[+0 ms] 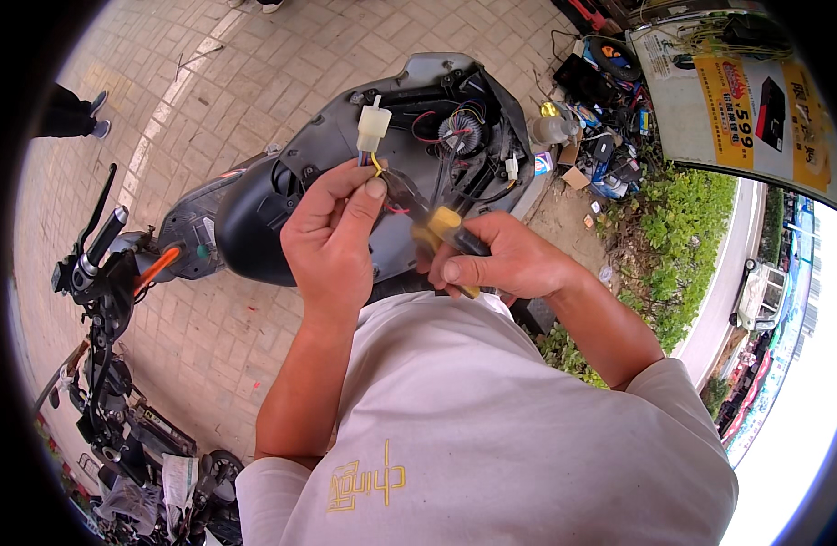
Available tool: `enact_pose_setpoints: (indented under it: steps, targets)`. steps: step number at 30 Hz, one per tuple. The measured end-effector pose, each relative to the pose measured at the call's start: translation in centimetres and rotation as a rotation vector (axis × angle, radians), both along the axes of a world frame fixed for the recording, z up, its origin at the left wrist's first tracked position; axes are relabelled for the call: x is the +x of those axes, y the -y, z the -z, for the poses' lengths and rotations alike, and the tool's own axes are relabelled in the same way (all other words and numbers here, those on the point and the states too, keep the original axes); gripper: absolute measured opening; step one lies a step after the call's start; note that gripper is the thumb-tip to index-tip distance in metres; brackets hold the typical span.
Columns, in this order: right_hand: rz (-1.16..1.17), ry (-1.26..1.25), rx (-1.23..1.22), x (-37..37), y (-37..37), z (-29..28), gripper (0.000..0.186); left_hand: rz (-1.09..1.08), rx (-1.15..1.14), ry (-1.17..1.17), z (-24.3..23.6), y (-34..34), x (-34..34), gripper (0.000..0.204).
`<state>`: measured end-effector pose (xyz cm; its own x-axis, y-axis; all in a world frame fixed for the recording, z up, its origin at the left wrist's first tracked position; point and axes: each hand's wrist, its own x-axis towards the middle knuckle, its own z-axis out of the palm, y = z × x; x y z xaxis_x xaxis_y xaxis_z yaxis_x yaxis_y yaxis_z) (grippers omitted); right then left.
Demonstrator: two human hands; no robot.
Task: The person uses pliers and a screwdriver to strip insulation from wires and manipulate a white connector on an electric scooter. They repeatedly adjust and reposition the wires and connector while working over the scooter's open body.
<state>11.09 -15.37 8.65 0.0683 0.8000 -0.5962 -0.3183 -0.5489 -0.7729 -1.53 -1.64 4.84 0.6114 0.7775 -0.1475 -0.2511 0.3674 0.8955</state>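
Note:
My left hand pinches the wires just below a white plastic wire connector, which points up and away from me. A yellow wire bends out beside the thumb. In my right hand is a pair of pliers with yellow and black handles, slightly blurred. Their dark jaws reach toward the yellow wire by my left fingertips; whether they touch it I cannot tell. Beneath both hands lies the opened grey body of a scooter, with a round finned part and loose wires inside.
A black scooter seat and handlebars are on the left. Another small white connector hangs at the body's right side. Piled parts and rubbish lie on the right beside green plants. A person's legs show at far left.

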Motion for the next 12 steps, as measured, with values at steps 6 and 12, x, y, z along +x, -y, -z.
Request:
enact_pose_setpoints:
  steps: [6,12]
  targets:
    - [0.033,-0.214,0.065,-0.1,0.4,1.1,0.039,-0.012,-0.037,-0.006,-0.1,-0.1,0.1,0.017]
    - [0.049,-0.158,0.073,0.0,0.0,0.5,0.037,-0.009,-0.076,-0.059,0.5,0.1,0.0,0.021]
